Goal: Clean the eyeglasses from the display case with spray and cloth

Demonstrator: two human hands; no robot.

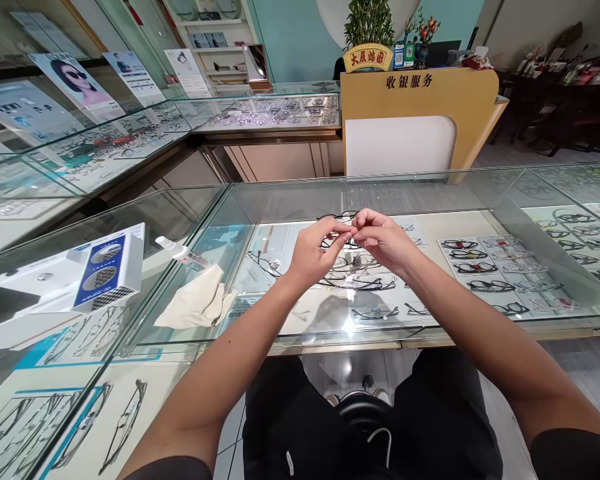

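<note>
My left hand (321, 244) and my right hand (384, 239) meet above the glass display case (290, 337). Their fingertips are pinched together and touching. Whatever lies between them, if anything, is too small or hidden to make out. Dark eyeglasses (336, 215) show just behind the fingers; I cannot tell whether they are held or lie beneath the glass. Under the hands, inside the case, are several eyeglass frames (375, 312). Left of my left forearm, a cream cleaning cloth (196, 300) lies crumpled on the glass, beside a white spray bottle (183, 253).
A white and blue box (107, 270) stands on the left counter. More eyeglasses (490, 285) fill the case to the right. Beyond the case is a yellow cashier desk (400, 97) with plants. A second display counter (275, 113) runs along the back left.
</note>
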